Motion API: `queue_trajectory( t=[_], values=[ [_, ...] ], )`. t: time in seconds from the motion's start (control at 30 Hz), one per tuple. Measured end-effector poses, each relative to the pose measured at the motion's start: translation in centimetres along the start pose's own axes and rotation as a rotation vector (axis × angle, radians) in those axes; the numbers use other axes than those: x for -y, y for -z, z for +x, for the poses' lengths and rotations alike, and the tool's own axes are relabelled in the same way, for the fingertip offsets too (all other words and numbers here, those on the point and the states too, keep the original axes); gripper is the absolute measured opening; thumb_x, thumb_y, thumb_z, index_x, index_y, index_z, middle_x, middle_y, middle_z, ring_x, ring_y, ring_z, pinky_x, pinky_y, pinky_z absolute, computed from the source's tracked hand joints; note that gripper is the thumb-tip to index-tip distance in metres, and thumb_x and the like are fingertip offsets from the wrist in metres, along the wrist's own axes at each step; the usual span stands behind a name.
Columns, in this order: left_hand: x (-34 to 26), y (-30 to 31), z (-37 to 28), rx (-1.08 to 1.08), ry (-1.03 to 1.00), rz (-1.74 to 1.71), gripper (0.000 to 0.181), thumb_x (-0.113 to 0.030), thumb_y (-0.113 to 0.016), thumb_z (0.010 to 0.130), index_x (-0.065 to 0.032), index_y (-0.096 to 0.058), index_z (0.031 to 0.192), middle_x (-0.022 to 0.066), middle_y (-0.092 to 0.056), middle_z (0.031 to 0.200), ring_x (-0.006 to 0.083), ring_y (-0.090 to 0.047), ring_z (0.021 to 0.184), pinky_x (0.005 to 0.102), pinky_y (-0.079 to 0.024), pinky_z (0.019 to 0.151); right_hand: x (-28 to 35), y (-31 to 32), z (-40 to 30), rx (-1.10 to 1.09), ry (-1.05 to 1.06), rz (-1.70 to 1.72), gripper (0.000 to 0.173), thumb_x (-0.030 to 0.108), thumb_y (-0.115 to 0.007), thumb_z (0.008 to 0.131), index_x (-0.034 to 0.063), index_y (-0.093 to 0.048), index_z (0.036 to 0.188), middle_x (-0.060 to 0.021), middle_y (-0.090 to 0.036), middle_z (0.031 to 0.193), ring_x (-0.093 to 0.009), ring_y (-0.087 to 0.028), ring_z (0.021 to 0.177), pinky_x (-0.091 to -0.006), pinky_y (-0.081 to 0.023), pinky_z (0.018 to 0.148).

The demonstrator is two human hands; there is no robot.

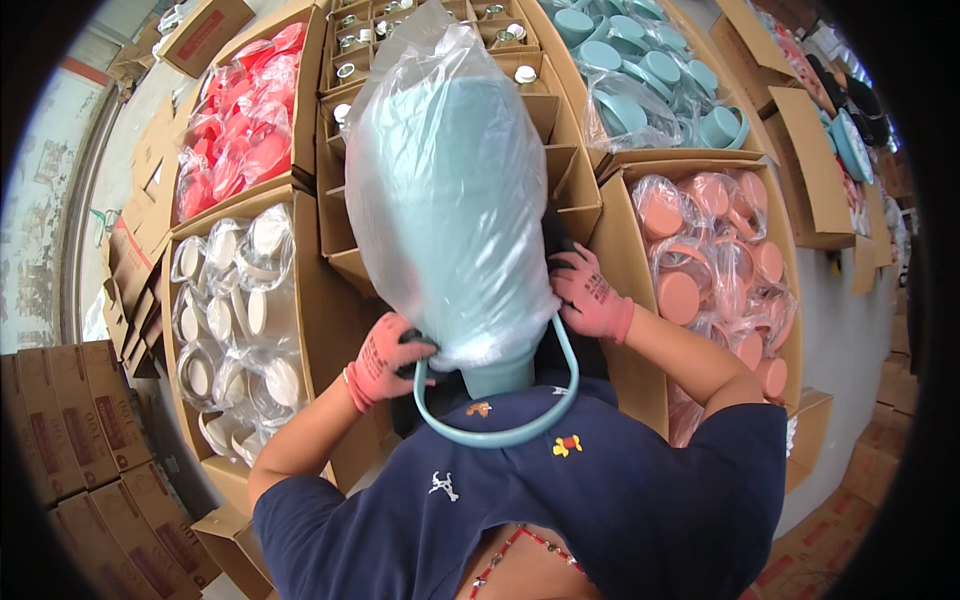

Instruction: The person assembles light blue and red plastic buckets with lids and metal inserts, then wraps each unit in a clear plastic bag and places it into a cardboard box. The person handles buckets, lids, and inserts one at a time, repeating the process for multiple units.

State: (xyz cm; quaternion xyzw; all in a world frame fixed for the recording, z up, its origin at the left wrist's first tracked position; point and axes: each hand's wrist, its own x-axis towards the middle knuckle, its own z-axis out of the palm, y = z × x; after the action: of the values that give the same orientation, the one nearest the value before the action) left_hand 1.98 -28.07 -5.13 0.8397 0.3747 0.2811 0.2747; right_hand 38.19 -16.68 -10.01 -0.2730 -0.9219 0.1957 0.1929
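A large pale-blue plastic jug-like vessel [457, 195], apparently a vacuum flask casing, lies before me with its narrow end towards my chest. A clear plastic bag [491, 349] covers most of it, and the bag's gathered edge rings the narrow neck [499, 379]. The blue carrying handle [499, 437] hangs in a loop against my shirt. My left hand [384, 361], in a pink work glove with dark fingertips, grips the bag's edge by one handle end. At the other end, my right hand [591, 296], gloved alike, holds the bag's side; some fingertips are hidden.
Under the vessel stands a divided cardboard carton [566, 154] with white-capped flasks. Open cartons hold bagged red parts [244, 112], white parts [225, 315], blue parts [637, 64] and coral-pink parts [709, 255]. Stacked cartons [82, 420] rise at the lower left.
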Motion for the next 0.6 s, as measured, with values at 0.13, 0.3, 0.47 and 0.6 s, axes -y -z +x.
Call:
queue_trajectory(
  t=[0.13,0.3,0.47,0.6],
  values=[
    [1.5,-4.2,-2.4,-0.364,0.466,-0.505,0.04,-0.004,-0.075,0.063,-0.0028,-0.063,0.102,0.0119,-0.062,0.096,0.0259,-0.06,0.085,0.0332,-0.049,0.079,0.8,-0.5,-0.7,-0.06,-0.222,0.096,0.027,0.027,-0.065,0.085,0.0036,-0.067,0.097,-0.0136,-0.065,0.11,-0.036,-0.051,0.119,-0.0527,-0.028,0.111],
    [3.1,-4.2,-1.4,-0.578,0.613,-0.714,0.05,0.005,-0.063,0.082,0.0039,-0.053,0.131,0.0099,-0.064,0.116,0.0167,-0.06,0.107,0.03,-0.048,0.096,2.6,1.1,-1.3,0.029,-0.512,0.388,0.051,0.031,-0.069,0.085,-0.0025,-0.06,0.122,-0.0214,-0.06,0.123,-0.033,-0.053,0.122,-0.039,-0.038,0.108],
    [0.8,-1.1,2.9,-0.703,0.609,-0.759,0.037,0.002,-0.061,0.089,0.0021,-0.056,0.126,0.0064,-0.066,0.108,0.0144,-0.064,0.096,0.0266,-0.051,0.084,1.0,3.3,-0.7,-0.138,-0.751,1.366,0.081,0.022,-0.073,0.084,-0.0064,-0.03,0.148,-0.0181,-0.051,0.14,-0.024,-0.051,0.128,-0.0333,-0.039,0.107],
    [-2.8,4.6,10.2,-0.693,0.546,-0.659,0.021,-0.007,-0.067,0.091,-0.0003,-0.063,0.11,-0.0007,-0.064,0.089,0.0062,-0.057,0.075,0.0194,-0.044,0.063,0.4,10.5,3.4,-0.386,-0.603,1.31,0.049,0.014,-0.066,0.088,-0.002,-0.051,0.132,-0.015,-0.062,0.122,-0.023,-0.061,0.112,-0.0308,-0.049,0.093]
  ],
)
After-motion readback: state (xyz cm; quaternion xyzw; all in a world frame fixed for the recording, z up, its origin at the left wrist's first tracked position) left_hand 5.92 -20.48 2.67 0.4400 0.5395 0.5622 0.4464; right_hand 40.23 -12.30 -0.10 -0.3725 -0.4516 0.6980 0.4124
